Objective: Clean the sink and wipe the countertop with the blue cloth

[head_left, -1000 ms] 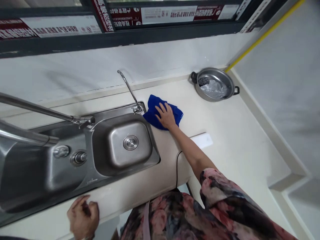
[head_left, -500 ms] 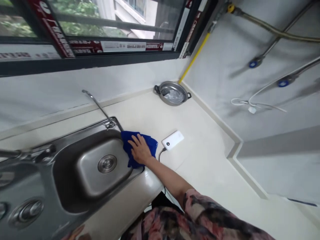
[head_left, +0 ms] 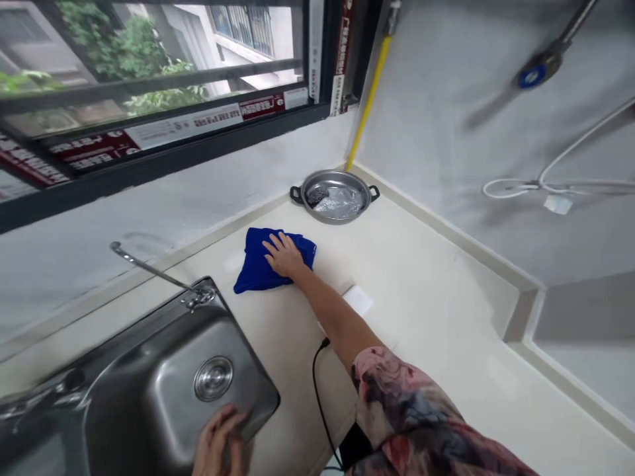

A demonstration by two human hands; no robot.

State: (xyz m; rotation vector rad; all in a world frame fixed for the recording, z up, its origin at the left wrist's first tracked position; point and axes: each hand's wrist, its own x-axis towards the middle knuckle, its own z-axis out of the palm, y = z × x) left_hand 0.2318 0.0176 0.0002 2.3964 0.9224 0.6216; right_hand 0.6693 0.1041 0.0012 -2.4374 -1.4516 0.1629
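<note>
**Flat palm on a blue cloth by the sink**

The right hand (head_left: 284, 254) is stretched far forward, arm almost straight, fingers spread and pressed flat on the blue cloth (head_left: 262, 268). The cloth is soft and crumpled and lies on the smooth cream countertop (head_left: 426, 277), between the faucet (head_left: 159, 272) and the round metal pan (head_left: 335, 196). The left hand (head_left: 218, 446) rests at the front rim of the shiny steel sink (head_left: 149, 390), fingers loosely bent, gripping nothing. A white power bank (head_left: 358, 299) lies just beside the forearm.

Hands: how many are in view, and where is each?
2. The right hand lies flat on the blue cloth; the left hand rests at the sink front edge.
</note>
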